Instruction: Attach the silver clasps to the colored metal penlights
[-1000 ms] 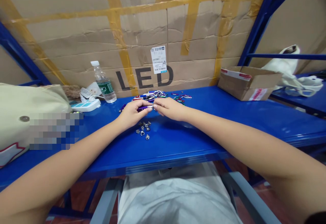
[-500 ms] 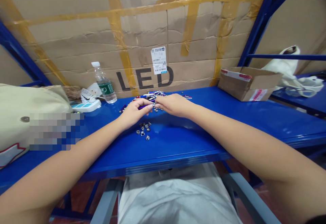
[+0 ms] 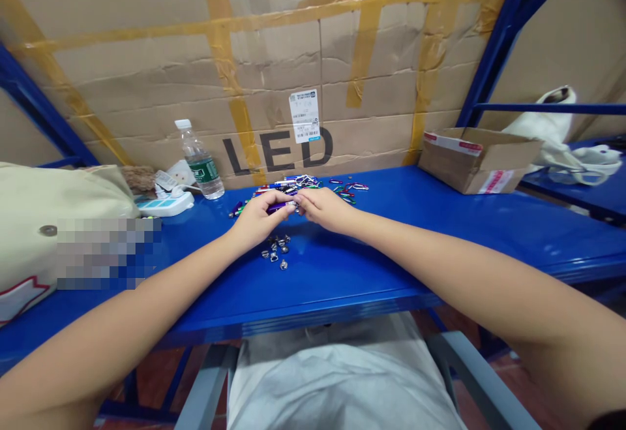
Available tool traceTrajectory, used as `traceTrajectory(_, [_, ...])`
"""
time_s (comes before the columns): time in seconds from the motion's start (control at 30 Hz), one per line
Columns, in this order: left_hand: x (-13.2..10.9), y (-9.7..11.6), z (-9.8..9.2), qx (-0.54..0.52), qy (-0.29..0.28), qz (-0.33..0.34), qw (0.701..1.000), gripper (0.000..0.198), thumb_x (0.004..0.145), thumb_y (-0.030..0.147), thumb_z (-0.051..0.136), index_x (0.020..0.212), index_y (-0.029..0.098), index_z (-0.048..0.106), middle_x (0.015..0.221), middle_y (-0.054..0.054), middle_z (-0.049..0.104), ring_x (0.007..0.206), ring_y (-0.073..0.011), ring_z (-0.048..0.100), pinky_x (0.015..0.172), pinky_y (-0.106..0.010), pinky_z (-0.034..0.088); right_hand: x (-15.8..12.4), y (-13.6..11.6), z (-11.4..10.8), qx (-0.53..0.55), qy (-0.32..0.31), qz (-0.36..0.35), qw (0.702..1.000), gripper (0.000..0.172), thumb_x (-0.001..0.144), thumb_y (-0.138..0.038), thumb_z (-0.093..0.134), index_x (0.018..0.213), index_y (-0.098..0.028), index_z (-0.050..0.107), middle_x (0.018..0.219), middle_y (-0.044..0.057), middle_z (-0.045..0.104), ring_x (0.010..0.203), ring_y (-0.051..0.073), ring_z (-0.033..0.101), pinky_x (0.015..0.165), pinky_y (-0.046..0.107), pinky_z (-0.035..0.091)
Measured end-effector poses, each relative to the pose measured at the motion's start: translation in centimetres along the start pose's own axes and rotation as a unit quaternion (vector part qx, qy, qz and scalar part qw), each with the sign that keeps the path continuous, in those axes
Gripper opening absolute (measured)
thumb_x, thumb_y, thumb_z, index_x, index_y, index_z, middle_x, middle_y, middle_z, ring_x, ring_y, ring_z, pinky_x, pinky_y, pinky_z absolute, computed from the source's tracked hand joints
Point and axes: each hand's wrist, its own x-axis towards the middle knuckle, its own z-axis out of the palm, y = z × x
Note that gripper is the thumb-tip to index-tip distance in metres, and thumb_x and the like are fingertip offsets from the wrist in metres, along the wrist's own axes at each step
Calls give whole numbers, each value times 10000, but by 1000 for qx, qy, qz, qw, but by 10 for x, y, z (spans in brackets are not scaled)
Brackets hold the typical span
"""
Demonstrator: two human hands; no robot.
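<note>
My left hand point(image 3: 255, 219) is closed around a slim purple tube point(image 3: 278, 207), which looks like a small flashlight body. At the tube's right end, my right hand point(image 3: 327, 208) is closed in a pinch, fingertips against the silvery tip. What these fingers hold is too small to make out. Just behind both hands lies a pile of coloured tubes and metal clips point(image 3: 302, 181), partly hidden by them. Several small silver metal pieces point(image 3: 274, 256) lie on the blue table point(image 3: 332, 273) in front of my hands.
A water bottle point(image 3: 203, 168) and a white power strip point(image 3: 166, 203) stand at the left, beside a cream bag point(image 3: 63, 188). An open cardboard box point(image 3: 472, 161) sits back right. Colourful small clips point(image 3: 348, 190) lie behind my right hand. A large carton point(image 3: 274, 77) walls the back.
My right hand has lowered and drawn in slightly, uncovering the coloured clips behind it. My left hand still holds the purple tube, with both hands meeting at its end.
</note>
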Motion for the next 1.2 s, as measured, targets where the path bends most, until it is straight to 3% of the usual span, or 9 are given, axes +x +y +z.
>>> traceTrajectory(0.17, [-1,1,-2,103,28,71,992,236,832,368,590,952,180,668,941,-64,705,862,-196,634,803,-325,487,-1,-9,8,226,-40,134,964,395,1000,-386,262,703,-193,438,429,-74,402,383,82,368,451,208,317])
traceTrajectory(0.27, [1,2,-1,116,28,72,990,241,835,379,579,936,180,669,930,-59,708,859,-195,635,801,-320,486,1,-9,7,265,-69,157,949,411,1004,-408,216,720,-198,426,410,-81,377,352,81,322,404,207,282])
traceTrajectory(0.33, [3,2,0,92,35,49,994,254,835,398,578,928,178,663,926,-56,706,850,-190,632,803,-317,487,2,-8,2,209,-65,125,968,424,1005,-411,205,724,-194,436,437,-63,415,393,90,375,450,215,325])
traceTrajectory(0.47, [6,-1,-1,15,21,-13,1000,303,830,442,584,922,159,642,816,-38,682,714,-152,609,726,-294,491,0,-5,-14,-56,-19,-3,998,377,997,-373,255,791,-175,501,702,27,596,644,139,530,611,259,361])
traceTrajectory(0.53, [6,-4,-3,-22,8,-36,999,324,820,459,598,916,152,633,780,-29,670,673,-139,596,700,-285,490,-1,-4,-22,-175,-31,-46,983,321,986,-372,301,903,-169,536,859,67,644,730,169,559,607,267,321])
traceTrajectory(0.63, [6,-7,-6,-52,-11,-54,997,335,808,470,615,909,151,633,774,-29,670,672,-133,592,705,-286,493,-2,-4,-29,-294,-75,-67,951,291,977,-371,338,1008,-177,553,898,80,676,718,185,577,570,268,258])
traceTrajectory(0.83, [5,-10,-5,-59,-46,-67,995,363,800,493,621,916,150,651,770,-28,669,666,-133,591,688,-282,491,-1,-9,-24,-380,-112,-62,916,267,963,-291,356,987,-188,601,819,67,698,656,179,583,560,272,235])
traceTrajectory(1.03, [1,-6,-3,-33,-60,-61,996,380,792,507,623,916,148,649,774,-29,664,663,-139,591,663,-277,494,-3,-1,-15,-286,-112,-85,948,275,944,-293,366,867,-161,595,772,67,664,625,157,526,565,273,245])
traceTrajectory(1.2, [-2,-1,-6,42,-32,-5,999,333,808,471,605,905,158,664,851,-50,689,761,-174,620,732,-293,494,-4,-2,-6,-51,-91,-26,994,281,935,-248,356,694,-174,480,645,0,555,573,111,465,579,244,318])
